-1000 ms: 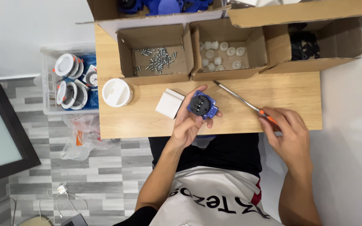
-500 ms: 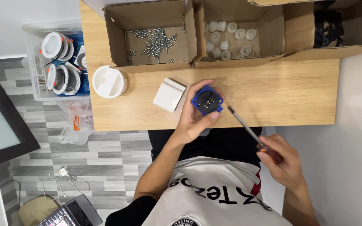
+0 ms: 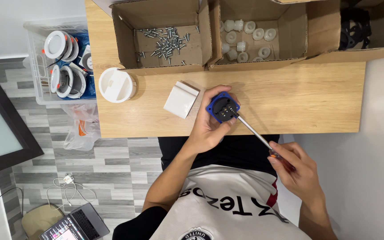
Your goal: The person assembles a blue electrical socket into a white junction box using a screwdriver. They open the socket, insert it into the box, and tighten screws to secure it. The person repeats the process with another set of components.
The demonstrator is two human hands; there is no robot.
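Hiding most of the screwdriver (image 3: 263, 141) handle, right hand (image 3: 301, 175) grips it.

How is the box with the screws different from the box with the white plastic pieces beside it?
The screw box holds small grey metal screws lying loose in a scattered heap; the neighbouring box holds white round plastic caps, larger and fewer. The screws sit near the middle of their box floor, while the caps gather toward the left side of theirs. Both are open brown cardboard boxes at the far edge of the wooden table.

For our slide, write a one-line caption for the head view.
Left hand steadies a blue socket part while right hand applies a screwdriver.
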